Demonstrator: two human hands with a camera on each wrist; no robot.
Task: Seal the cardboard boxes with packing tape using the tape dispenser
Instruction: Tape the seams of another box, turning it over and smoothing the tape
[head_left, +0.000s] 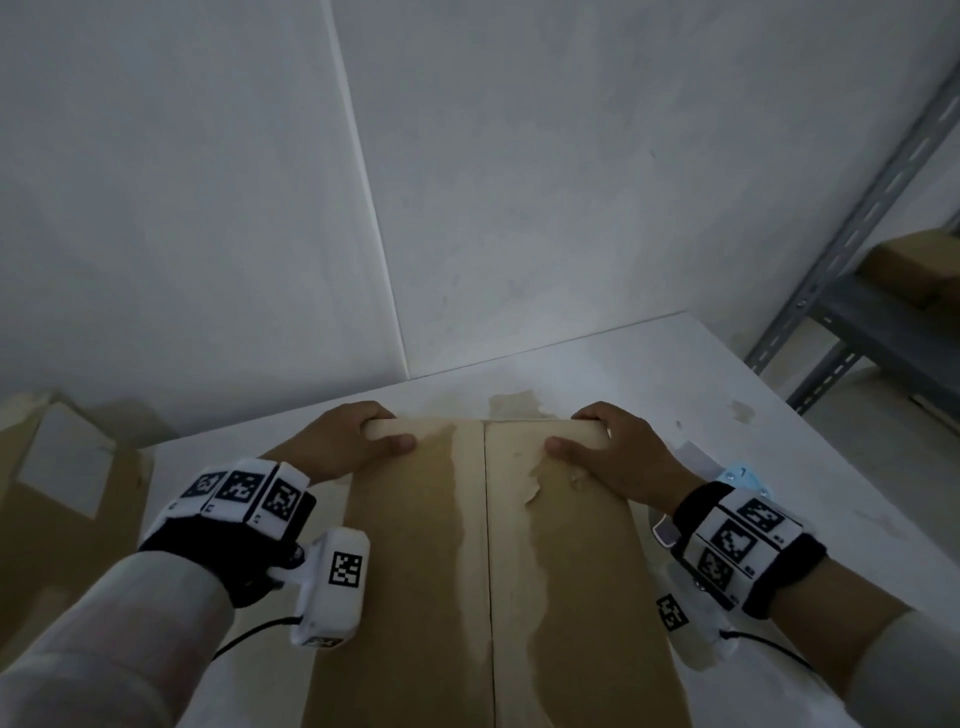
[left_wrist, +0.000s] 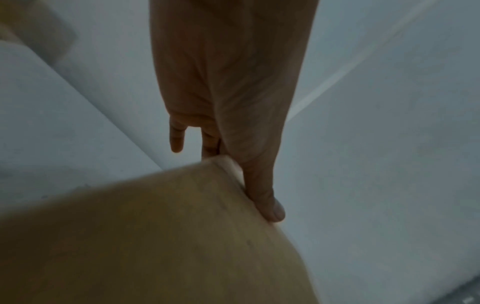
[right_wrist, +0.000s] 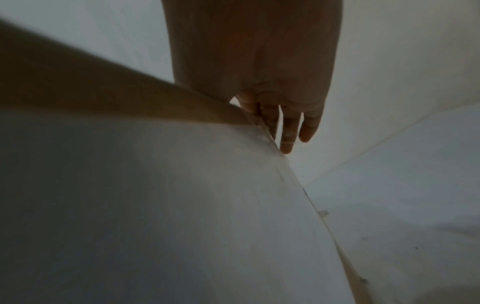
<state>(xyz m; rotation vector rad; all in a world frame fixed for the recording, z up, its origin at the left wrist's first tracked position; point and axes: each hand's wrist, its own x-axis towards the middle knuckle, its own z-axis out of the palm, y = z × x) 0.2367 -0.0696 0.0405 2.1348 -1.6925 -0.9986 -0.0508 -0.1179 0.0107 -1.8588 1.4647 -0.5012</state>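
Note:
A brown cardboard box (head_left: 483, 545) lies lengthwise on the white table (head_left: 623, 358), its two top flaps closed and meeting at a bare centre seam with torn paper patches alongside. My left hand (head_left: 371, 431) grips the far left corner, thumb on top and fingers curled over the far edge. My right hand (head_left: 584, 428) grips the far right corner the same way. The left wrist view shows the left hand (left_wrist: 233, 133) with its thumb along the box (left_wrist: 155, 236) edge. The right wrist view shows the fingers (right_wrist: 288, 127) down the far side of the box (right_wrist: 78, 92). A light blue tool (head_left: 743, 475), probably the tape dispenser, lies mostly hidden behind my right wrist.
Another cardboard box (head_left: 57, 499) with a white label stands left of the table. A grey metal shelf (head_left: 872, 322) at the right carries a further box (head_left: 914, 265). White walls close off the back of the table.

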